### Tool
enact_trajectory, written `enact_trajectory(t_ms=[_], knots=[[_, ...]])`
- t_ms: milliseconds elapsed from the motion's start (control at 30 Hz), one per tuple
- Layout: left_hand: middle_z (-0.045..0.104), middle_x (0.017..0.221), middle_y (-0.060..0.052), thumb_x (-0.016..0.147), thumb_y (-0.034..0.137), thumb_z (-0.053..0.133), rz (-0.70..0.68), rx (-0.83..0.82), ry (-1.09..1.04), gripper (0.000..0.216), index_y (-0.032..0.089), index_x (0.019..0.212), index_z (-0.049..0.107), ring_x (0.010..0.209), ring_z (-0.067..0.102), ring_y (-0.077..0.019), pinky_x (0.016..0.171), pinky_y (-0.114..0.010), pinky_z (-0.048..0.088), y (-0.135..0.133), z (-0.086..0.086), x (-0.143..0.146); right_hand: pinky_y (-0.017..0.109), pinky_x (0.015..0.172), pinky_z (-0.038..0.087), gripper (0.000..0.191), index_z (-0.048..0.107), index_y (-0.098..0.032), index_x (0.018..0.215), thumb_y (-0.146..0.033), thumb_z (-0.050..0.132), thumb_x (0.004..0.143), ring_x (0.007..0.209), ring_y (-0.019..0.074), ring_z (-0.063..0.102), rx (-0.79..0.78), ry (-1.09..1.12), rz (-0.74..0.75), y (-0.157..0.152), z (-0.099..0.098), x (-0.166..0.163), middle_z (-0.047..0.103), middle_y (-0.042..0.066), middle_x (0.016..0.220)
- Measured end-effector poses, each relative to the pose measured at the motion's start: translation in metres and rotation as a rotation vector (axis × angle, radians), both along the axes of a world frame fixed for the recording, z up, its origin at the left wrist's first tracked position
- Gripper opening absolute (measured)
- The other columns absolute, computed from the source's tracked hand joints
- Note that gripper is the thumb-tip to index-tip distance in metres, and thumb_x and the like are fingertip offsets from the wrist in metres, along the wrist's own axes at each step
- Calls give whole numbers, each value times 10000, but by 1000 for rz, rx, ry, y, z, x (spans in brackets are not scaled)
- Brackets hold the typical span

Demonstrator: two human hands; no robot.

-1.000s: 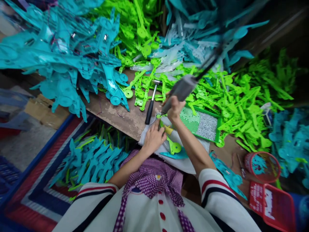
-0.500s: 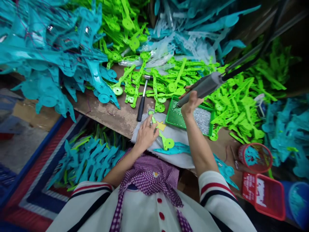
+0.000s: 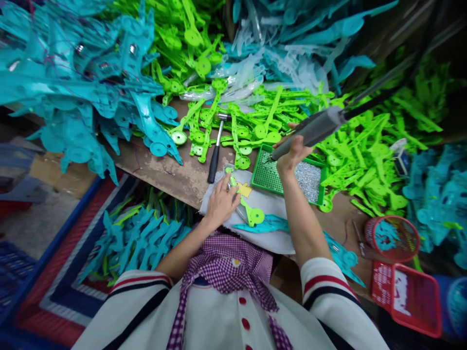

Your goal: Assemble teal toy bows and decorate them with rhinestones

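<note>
Hands first: left hand (image 3: 221, 199) lies open, pinning a green part (image 3: 250, 210) on the cloth (image 3: 268, 204). Right hand (image 3: 292, 153) grips a driver (image 3: 315, 127), its tip over the screw tray (image 3: 266, 177) just beyond. A jolt could scatter screws, and the loosely pinned part might slide.

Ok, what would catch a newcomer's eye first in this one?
Heaps of bright plastic: teal parts piled upper left, green parts spread across the middle and right. At centre, the right hand grips a grey power tool over a green tray of screws; the left hand rests on a green piece on white cloth.
</note>
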State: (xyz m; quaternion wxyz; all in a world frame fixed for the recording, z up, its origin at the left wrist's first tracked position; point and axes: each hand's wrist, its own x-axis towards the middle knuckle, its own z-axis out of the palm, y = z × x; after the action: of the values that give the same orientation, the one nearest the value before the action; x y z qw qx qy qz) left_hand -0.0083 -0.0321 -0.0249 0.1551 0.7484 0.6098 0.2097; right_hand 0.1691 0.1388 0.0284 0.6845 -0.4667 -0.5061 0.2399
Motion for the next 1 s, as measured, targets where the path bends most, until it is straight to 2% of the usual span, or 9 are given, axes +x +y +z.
enact_trajectory(t_ms=[100,167,233,333,467,667,800,1000], knots=[[333,1628,-118,955,422,604,-198,-10,-48,375,220,1270,627,1471,381,-298,1170,-475,419,9,3,-23,287,399,418,612,597,-248,878,-826,413,799,405,125,505,41,66,-34,-20,22,1,457,-39,567],[365,1617,-114,877,456,708,-360,-46,-50,501,244,1320,606,1485,362,-302,1176,-502,406,22,6,-39,286,375,396,654,584,-256,879,-863,362,783,391,126,498,36,104,13,-45,29,-7,454,-37,576],[450,1570,-95,815,417,786,-489,-104,-38,560,260,1322,607,1483,374,-294,1186,-521,387,36,10,-51,291,360,393,701,580,-259,867,-915,382,719,373,132,496,-10,116,136,-72,26,-22,464,-38,562],[558,1479,-73,792,299,814,-593,-173,-50,488,260,1251,653,1457,427,-262,1202,-483,383,53,14,-55,312,373,441,733,603,-256,860,-940,466,635,383,154,530,-101,100,297,-102,12,-45,506,-29,553],[592,1434,-57,793,229,796,-594,-164,-100,401,265,1177,689,1441,451,-235,1196,-429,403,59,17,-51,343,427,514,746,633,-249,833,-946,459,629,442,188,592,-124,76,371,-114,-5,-52,568,2,569],[617,1370,-84,759,237,825,-602,-131,-140,381,228,1121,705,1388,503,-249,1181,-407,417,58,15,-52,340,440,534,755,631,-236,800,-950,455,632,485,206,635,-142,69,392,-114,-16,-46,613,27,596],[609,1368,-65,767,226,814,-608,-127,-150,373,253,1121,698,1398,484,-243,1180,-404,413,59,16,-51,341,486,557,666,615,-236,733,-892,527,662,489,188,629,-132,54,452,-116,-20,-49,636,23,603],[628,1302,-86,779,244,803,-591,-131,-132,316,230,1080,708,1351,516,-271,1133,-410,450,57,18,-51,383,576,584,537,569,-243,630,-771,662,659,530,195,630,-138,-112,477,-117,-33,-45,589,-6,541]])
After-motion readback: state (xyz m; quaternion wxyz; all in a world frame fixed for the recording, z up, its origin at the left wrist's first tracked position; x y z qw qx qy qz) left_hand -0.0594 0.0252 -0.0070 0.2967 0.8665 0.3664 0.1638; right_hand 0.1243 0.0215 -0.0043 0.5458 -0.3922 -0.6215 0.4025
